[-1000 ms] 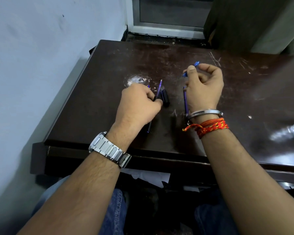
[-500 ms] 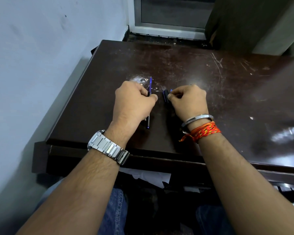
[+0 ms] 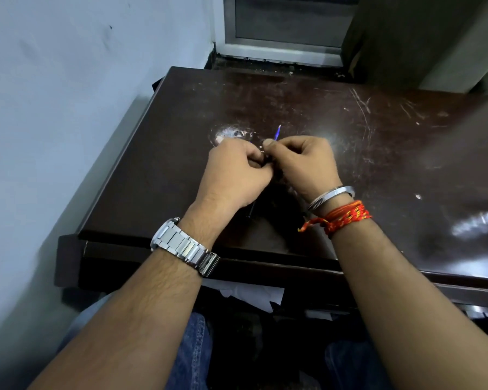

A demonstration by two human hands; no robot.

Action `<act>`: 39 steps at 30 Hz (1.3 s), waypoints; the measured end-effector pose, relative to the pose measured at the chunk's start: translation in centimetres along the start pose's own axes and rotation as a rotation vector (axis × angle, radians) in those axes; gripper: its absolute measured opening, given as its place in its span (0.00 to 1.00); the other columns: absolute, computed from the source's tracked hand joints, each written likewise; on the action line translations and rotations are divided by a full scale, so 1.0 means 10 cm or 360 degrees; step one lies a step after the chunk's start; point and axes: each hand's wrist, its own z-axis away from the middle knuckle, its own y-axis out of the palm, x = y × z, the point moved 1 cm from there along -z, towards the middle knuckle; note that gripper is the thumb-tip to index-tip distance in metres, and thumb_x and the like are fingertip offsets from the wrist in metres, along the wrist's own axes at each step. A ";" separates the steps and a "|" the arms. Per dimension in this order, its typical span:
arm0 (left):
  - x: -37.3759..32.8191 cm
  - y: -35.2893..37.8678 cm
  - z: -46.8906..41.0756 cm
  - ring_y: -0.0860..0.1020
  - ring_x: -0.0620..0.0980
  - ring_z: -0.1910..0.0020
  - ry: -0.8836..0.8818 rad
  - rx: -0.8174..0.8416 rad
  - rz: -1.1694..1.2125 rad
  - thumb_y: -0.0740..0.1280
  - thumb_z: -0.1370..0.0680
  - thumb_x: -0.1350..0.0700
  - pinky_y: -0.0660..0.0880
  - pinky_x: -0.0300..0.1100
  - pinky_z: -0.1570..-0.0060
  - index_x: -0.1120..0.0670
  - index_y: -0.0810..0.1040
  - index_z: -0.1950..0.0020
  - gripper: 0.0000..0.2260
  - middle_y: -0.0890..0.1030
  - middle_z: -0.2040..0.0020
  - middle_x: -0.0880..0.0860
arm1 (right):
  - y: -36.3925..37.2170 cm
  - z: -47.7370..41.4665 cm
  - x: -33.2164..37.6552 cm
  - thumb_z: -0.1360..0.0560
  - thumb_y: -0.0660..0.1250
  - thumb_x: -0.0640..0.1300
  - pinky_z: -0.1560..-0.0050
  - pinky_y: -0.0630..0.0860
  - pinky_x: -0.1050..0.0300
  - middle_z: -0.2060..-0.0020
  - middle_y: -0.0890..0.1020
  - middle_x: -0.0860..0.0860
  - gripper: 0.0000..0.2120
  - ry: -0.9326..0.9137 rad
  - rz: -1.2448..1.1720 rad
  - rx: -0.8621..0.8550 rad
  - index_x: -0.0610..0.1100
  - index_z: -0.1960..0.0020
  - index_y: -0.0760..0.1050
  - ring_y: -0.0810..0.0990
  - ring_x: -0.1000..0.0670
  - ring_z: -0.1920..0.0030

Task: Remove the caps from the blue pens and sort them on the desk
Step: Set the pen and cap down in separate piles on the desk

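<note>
In the head view, one blue pen point(image 3: 277, 133) could be counted. Its tip stuck out past the knuckles and a dark end showed below the left hand point(image 3: 234, 173), low over the dark scratched surface point(image 3: 392, 153). Two hands met mid-surface: the left fingers were curled tight round the barrel, and the right hand point(image 3: 307, 164) pinched it just beside them. One steel watch point(image 3: 182, 246) sat on the left wrist, with one bangle point(image 3: 331, 193) and a red thread point(image 3: 343, 216) on the right.

I sat in a plain, small room, perhaps an office or study: a scratched dark wooden desk point(image 3: 378, 153) beside a pale painted wall point(image 3: 68, 108), a metal-framed glass panel point(image 3: 288, 21) beyond its far edge.
</note>
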 end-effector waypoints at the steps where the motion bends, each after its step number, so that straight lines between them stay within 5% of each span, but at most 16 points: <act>1: 0.00 0.01 0.00 0.77 0.34 0.75 -0.0020 0.0057 -0.0013 0.75 0.29 0.53 0.68 0.25 0.73 0.49 0.81 0.69 0.09 0.80 0.76 0.40 | -0.02 -0.02 0.00 0.27 0.71 0.49 0.66 0.71 0.56 0.75 0.78 0.50 0.15 0.0003 -0.0096 -0.0118 0.40 0.67 0.81 0.73 0.54 0.72; 4: 0.03 0.00 -0.03 0.83 0.47 0.72 -0.0220 0.0256 -0.0052 0.73 0.29 0.54 0.80 0.39 0.69 0.52 0.83 0.66 0.06 0.84 0.72 0.50 | -0.13 -0.08 0.00 0.26 0.71 0.47 0.71 0.70 0.56 0.73 0.75 0.46 0.16 0.0041 -0.0461 -0.0470 0.37 0.67 0.79 0.71 0.52 0.74; 8: 0.04 -0.09 -0.06 0.77 0.48 0.76 -0.0333 -0.0065 -0.0011 0.61 0.32 0.54 0.69 0.37 0.78 0.62 0.83 0.60 0.14 0.85 0.67 0.57 | -0.16 -0.11 -0.04 0.24 0.70 0.46 0.77 0.70 0.62 0.74 0.76 0.47 0.15 0.0067 -0.0500 -0.0432 0.41 0.68 0.78 0.70 0.57 0.80; 14: -0.02 0.01 -0.03 0.76 0.37 0.77 -0.0104 0.0010 0.0072 0.73 0.28 0.47 0.66 0.29 0.77 0.52 0.84 0.65 0.10 0.80 0.75 0.43 | 0.05 -0.05 -0.07 0.27 0.73 0.48 0.77 0.68 0.63 0.80 0.77 0.54 0.15 0.0140 -0.0443 -0.0059 0.44 0.70 0.80 0.70 0.57 0.80; 18: 0.07 0.00 -0.08 0.76 0.38 0.76 -0.0072 0.0014 0.0012 0.74 0.28 0.49 0.65 0.29 0.78 0.53 0.84 0.65 0.09 0.82 0.73 0.48 | 0.05 -0.04 -0.06 0.27 0.73 0.51 0.77 0.69 0.64 0.79 0.78 0.52 0.17 0.0157 -0.0466 -0.0027 0.44 0.71 0.80 0.71 0.56 0.80; 22: 0.19 -0.10 -0.20 0.75 0.44 0.75 -0.0167 -0.0204 -0.0201 0.73 0.31 0.52 0.63 0.30 0.83 0.58 0.81 0.67 0.11 0.78 0.74 0.51 | -0.02 -0.06 -0.02 0.27 0.71 0.56 0.76 0.71 0.59 0.70 0.83 0.43 0.20 0.0238 -0.0459 -0.0172 0.44 0.71 0.80 0.73 0.52 0.77; 27: 0.29 -0.09 -0.34 0.75 0.48 0.75 -0.0370 -0.0138 -0.0313 0.75 0.32 0.54 0.63 0.34 0.87 0.61 0.79 0.64 0.10 0.76 0.72 0.50 | -0.12 -0.04 -0.04 0.27 0.70 0.53 0.71 0.73 0.55 0.68 0.84 0.40 0.18 0.0306 -0.0333 -0.0257 0.44 0.72 0.80 0.74 0.51 0.76; 30: 0.28 -0.06 -0.38 0.75 0.47 0.76 -0.0393 -0.0136 -0.0264 0.75 0.32 0.55 0.61 0.33 0.89 0.62 0.81 0.60 0.10 0.77 0.71 0.50 | -0.13 -0.02 -0.02 0.28 0.70 0.55 0.66 0.75 0.52 0.68 0.85 0.42 0.18 0.0295 -0.0204 -0.0272 0.48 0.74 0.81 0.76 0.52 0.74; 35: 0.25 -0.07 -0.36 0.73 0.43 0.76 -0.0359 -0.0108 -0.0265 0.79 0.33 0.50 0.57 0.30 0.88 0.56 0.74 0.68 0.16 0.75 0.73 0.49 | -0.17 -0.03 0.00 0.29 0.71 0.55 0.64 0.76 0.52 0.70 0.85 0.48 0.17 0.0325 -0.0126 -0.0315 0.47 0.74 0.81 0.77 0.54 0.72; 39: 0.22 -0.09 -0.34 0.73 0.45 0.75 -0.0339 -0.0118 -0.0313 0.77 0.32 0.49 0.62 0.34 0.84 0.59 0.77 0.64 0.15 0.76 0.71 0.50 | -0.30 -0.04 0.01 0.28 0.70 0.50 0.64 0.76 0.55 0.70 0.84 0.49 0.15 0.0286 0.0161 -0.0349 0.46 0.72 0.80 0.77 0.53 0.71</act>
